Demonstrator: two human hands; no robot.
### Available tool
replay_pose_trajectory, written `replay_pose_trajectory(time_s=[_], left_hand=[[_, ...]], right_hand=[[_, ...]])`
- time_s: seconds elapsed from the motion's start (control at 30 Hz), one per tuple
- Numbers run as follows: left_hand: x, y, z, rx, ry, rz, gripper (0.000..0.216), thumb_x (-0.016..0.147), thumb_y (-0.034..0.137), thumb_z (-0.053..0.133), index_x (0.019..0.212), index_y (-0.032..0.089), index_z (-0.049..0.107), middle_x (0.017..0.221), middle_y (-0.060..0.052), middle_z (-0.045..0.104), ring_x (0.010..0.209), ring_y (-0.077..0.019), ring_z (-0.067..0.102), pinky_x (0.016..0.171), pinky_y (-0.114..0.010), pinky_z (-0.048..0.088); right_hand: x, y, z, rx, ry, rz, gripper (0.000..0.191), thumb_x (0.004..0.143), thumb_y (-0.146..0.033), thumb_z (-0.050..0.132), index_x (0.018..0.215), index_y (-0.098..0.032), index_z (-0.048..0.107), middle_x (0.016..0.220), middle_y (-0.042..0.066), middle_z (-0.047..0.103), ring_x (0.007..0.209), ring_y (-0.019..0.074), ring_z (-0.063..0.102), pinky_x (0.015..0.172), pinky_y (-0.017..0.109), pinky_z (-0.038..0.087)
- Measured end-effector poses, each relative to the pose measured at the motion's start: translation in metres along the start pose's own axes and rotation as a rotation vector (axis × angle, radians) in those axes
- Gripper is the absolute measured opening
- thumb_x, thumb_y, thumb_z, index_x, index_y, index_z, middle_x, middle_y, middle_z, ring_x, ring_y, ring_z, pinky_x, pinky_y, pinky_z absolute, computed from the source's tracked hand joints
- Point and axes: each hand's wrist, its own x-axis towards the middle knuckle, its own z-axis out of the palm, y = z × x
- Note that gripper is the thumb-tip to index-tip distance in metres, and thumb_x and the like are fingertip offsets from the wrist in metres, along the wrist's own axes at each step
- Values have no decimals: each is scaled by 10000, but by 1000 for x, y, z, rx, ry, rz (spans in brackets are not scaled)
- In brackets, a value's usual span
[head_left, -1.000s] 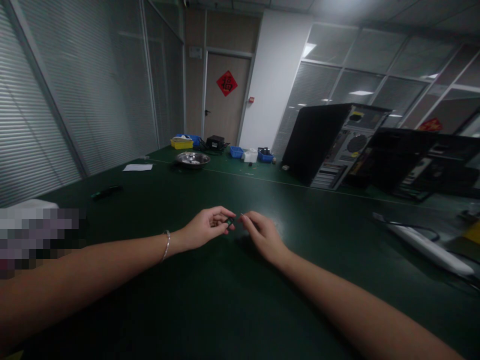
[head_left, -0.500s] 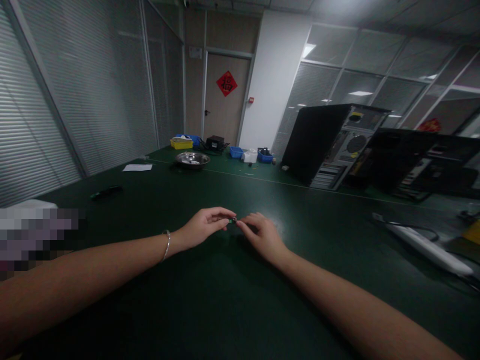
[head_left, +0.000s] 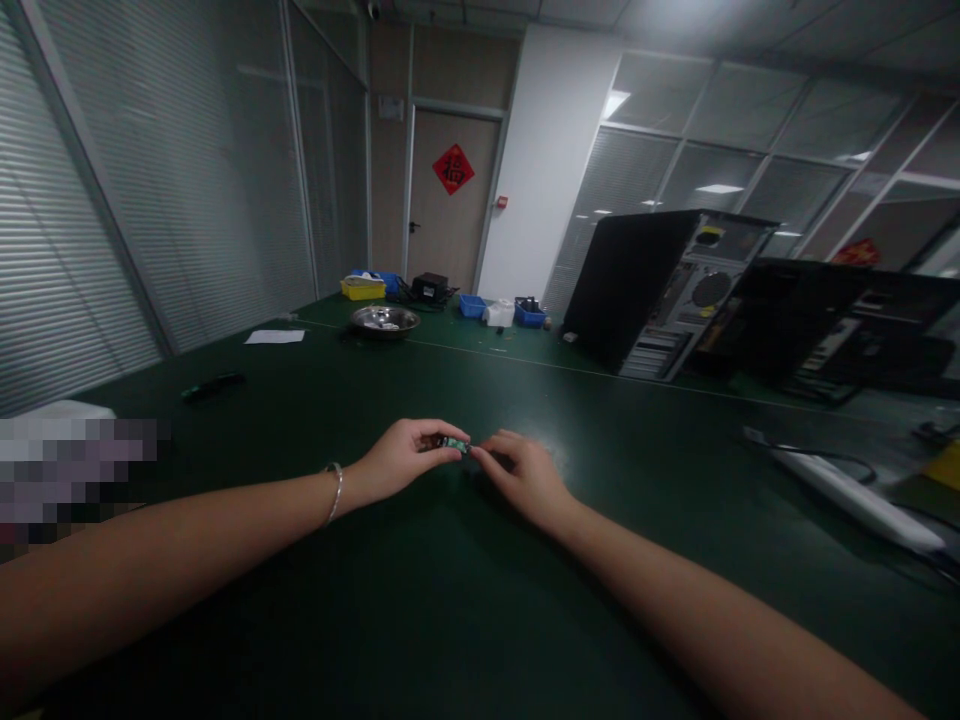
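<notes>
Both my arms reach out over a dark green table [head_left: 420, 600]. My left hand [head_left: 401, 458], with a thin bracelet at the wrist, pinches a small green part [head_left: 452, 443] between thumb and fingers. My right hand [head_left: 521, 475] is closed in a pinch, and its fingertips meet the right end of that part. Whether the right fingers hold anything of their own is too small to tell. The hands hover just above the table's surface, near its middle.
A metal bowl [head_left: 384, 319], yellow bin [head_left: 363, 288] and blue bins [head_left: 472, 304] stand at the far end. Black computer towers [head_left: 664, 285] lie at the right. A white power strip [head_left: 847, 490] with cables is at right, a dark tool [head_left: 212, 385] and paper [head_left: 274, 336] at left.
My two hands have come together; the right fingertips now touch the small part. My left hand has turned the part so its green face shows.
</notes>
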Motion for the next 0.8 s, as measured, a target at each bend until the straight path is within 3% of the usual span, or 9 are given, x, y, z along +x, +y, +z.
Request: replay_pose_trajectory(time_s=[0.2, 0.8], left_hand=[[0, 4, 1, -55, -15, -51, 267, 782, 223, 664, 1044, 180, 692, 1049, -71, 704, 965, -218, 641, 855, -350, 508], [-1, 3, -1, -197, -89, -117, 307, 755, 199, 692, 1061, 167, 690, 1043, -80, 698, 977, -226, 634, 886, -380, 496]], right_hand=[[0, 1, 1, -3, -3, -17, 286, 929, -390, 469, 904, -217, 696, 775, 29, 614, 692, 146, 560, 609, 254, 417], [-3, -3, -1, -32, -55, -65, 337, 951, -387, 415, 843, -200, 673, 729, 15, 604, 660, 137, 539, 621, 248, 400]])
